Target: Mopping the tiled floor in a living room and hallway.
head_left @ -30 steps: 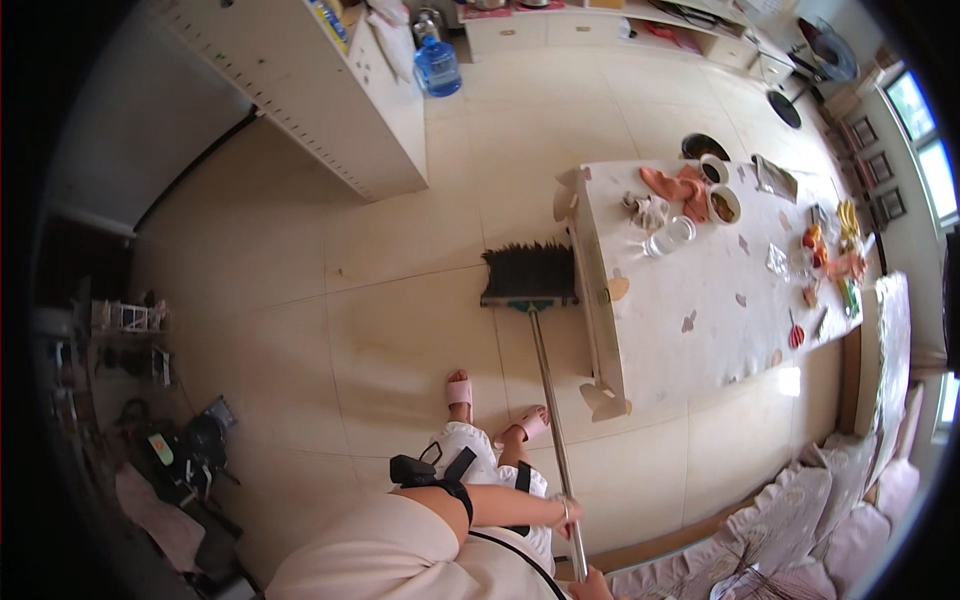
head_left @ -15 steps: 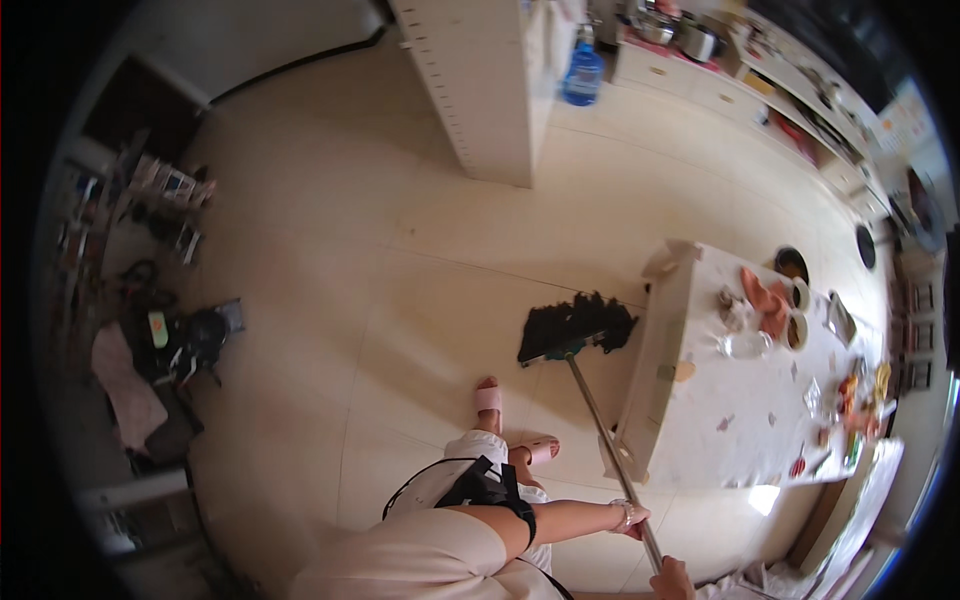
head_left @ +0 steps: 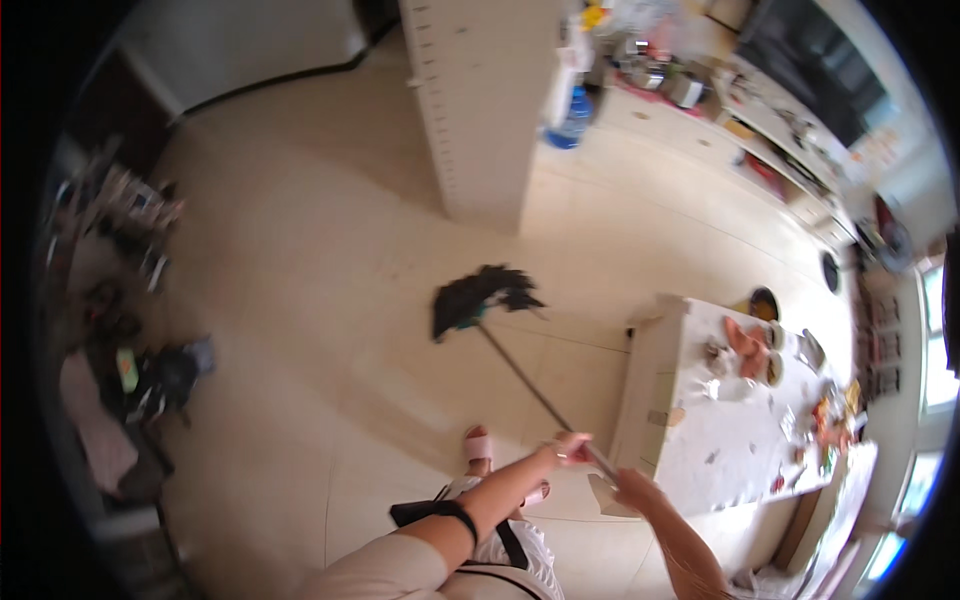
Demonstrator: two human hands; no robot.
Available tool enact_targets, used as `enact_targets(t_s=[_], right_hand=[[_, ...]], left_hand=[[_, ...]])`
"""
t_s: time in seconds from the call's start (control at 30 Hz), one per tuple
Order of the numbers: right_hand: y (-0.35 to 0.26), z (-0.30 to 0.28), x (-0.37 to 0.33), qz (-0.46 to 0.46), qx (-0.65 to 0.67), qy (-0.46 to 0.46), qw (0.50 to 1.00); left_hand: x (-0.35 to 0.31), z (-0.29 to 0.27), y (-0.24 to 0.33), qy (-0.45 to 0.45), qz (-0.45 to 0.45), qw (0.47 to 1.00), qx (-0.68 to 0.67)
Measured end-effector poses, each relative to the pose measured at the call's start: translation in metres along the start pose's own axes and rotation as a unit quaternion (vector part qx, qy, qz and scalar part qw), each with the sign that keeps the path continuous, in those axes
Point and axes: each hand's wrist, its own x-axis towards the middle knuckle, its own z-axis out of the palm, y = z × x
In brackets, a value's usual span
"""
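Note:
Both my hands are closed around the long pole of a flat mop (head_left: 530,388). My left hand (head_left: 572,449), with a bracelet at its wrist, grips the pole farther down. Higher up, close to the pole's end, my right hand (head_left: 637,491) wraps around it. The mop's dark, shaggy head (head_left: 485,298) lies on the pale tiled floor (head_left: 390,330), ahead of my pink slippers (head_left: 479,443). The pole slants from the head toward the lower right, passing the near left corner of a white table.
The white table (head_left: 720,465) at right bears bowls, an orange cloth and food packets. A tall white cabinet (head_left: 480,120) stands ahead, a blue water bottle (head_left: 570,120) behind it. Low drawers (head_left: 690,135) line the far right. A stroller-like heap (head_left: 165,380) is at left.
The mop head has swung left and farther away, off the table's side. Both my hands have moved up and left in the picture, still holding the pole.

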Motion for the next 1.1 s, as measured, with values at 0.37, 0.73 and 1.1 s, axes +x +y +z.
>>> enact_targets(t_s=[0.37,0.73,1.1], right_hand=[[-0.086,0.140,0.005,-0.061,0.395,0.019,0.916],[-0.050,0.133,-0.168,0.163,0.516,0.011,0.841],[-0.026,0.126,-0.063,0.141,0.734,0.066,0.661]], left_hand=[[-0.117,-0.086,0.023,0.142,-0.053,0.977,0.152],[-0.125,0.037,-0.056,-0.029,-0.231,0.825,0.516],[-0.136,0.084,0.040,-0.039,-0.070,0.788,0.611]])
